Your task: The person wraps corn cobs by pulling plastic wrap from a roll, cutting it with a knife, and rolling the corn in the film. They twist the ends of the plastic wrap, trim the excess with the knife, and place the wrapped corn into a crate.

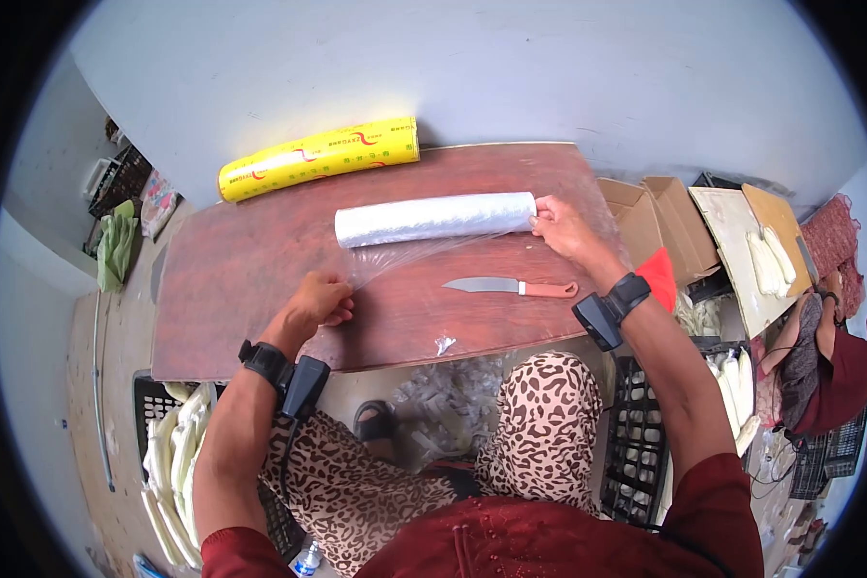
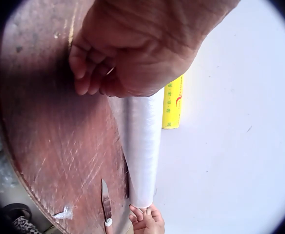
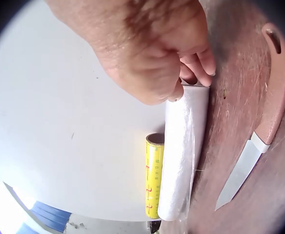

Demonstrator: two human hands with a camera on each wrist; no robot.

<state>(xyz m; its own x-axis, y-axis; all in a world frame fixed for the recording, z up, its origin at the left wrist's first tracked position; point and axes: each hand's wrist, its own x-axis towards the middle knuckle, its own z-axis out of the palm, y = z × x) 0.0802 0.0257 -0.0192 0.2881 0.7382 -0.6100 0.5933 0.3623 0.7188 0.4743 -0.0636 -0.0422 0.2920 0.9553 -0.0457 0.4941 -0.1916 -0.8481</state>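
A white roll of cling film [image 1: 435, 220] lies across the reddish-brown table, a sheet of clear film [image 1: 395, 254] drawn from it toward the person. The left hand [image 1: 320, 300] pinches the corner of that sheet with curled fingers, left of and nearer the person than the roll. At the roll's right end, the right hand [image 1: 565, 229] grips the rim of the tube; in the right wrist view its thumb [image 3: 175, 92] lies on the outside of the roll. In front of the roll lies a knife [image 1: 511, 286] with an orange-brown handle, its blade pointing left.
A yellow printed roll [image 1: 320, 159] lies along the table's back edge by the wall. A scrap of film [image 1: 444, 345] is near the front edge. Crates of pale long vegetables [image 1: 175, 453] stand at both sides of the person. Cardboard boxes [image 1: 657, 223] are to the right.
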